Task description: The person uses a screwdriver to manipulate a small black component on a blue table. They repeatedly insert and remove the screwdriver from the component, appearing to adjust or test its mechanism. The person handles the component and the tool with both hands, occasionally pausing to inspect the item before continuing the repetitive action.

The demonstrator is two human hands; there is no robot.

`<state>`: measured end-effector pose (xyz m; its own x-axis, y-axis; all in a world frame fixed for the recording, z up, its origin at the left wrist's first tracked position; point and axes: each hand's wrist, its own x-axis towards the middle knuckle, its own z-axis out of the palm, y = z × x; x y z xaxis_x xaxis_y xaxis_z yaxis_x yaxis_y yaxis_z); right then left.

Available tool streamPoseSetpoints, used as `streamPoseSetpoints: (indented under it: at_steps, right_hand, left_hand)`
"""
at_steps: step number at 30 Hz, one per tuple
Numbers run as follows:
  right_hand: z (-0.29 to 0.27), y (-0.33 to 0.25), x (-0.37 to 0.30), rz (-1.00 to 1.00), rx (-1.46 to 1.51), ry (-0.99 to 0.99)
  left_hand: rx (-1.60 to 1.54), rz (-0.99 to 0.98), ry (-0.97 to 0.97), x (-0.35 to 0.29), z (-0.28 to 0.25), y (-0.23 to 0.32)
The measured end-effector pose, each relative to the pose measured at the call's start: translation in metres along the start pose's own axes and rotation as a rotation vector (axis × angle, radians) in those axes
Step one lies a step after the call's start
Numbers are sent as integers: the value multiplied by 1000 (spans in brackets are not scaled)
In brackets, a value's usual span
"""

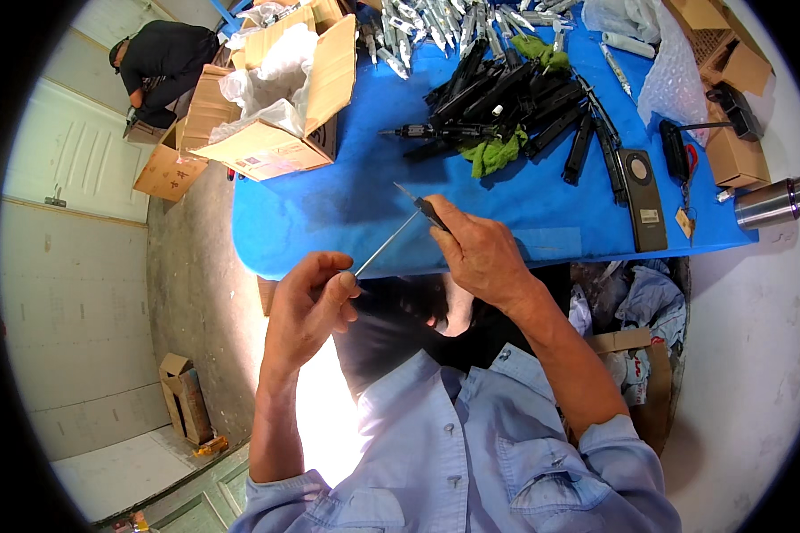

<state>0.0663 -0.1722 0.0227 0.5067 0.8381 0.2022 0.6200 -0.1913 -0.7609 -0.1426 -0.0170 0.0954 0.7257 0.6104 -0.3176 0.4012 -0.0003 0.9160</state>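
Your left hand (307, 306) pinches the near end of a thin metal rod (384, 245); your right hand (480, 253) grips its dark handle (431, 213), near the blue table (329, 209).

**Colours on and around the bench**

We see a plain bright blue table (329, 204) under a heap of black parts (507, 98), with crumpled green cloths (493, 153) among them. Our shirt (453, 453) is pale blue. The boxes (276, 107) are brown cardboard with white wrap inside. The flask (771, 202) is silver steel. The rod (387, 243) is grey.

Both hands, left hand (307, 306) and right hand (480, 253), grip a thin rod (387, 244).
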Motion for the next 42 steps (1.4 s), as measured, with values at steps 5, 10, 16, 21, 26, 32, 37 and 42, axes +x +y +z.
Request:
streamPoseSetpoints:
  at_steps: [5,10,16,21,26,32,37,42]
  right_hand:
    - [0,-1,0,7,-4,-1]
    - [0,-2,0,6,1,-5]
    - [-1,-1,0,17,6,0]
    - [-1,-2,0,16,-24,-9]
    - [1,-1,0,-1,-13,6]
    - [1,-1,0,-6,-13,-2]
    - [0,-1,0,-9,-10,-2]
    - [0,-1,0,-7,-14,1]
  left_hand:
    - [237,130,22,-2,2,1]
    - [447,379,110,-2,4,-11]
    - [416,344,116,-5,5,-9]
    - [-5,0,-43,4,-6,-3]
    - [237,178,25,2,0,-9]
    - [417,400,134,0,4,-15]
    - [404,375,127,-2,2,-16]
    - [-5,36,-33,3,-7,-7]
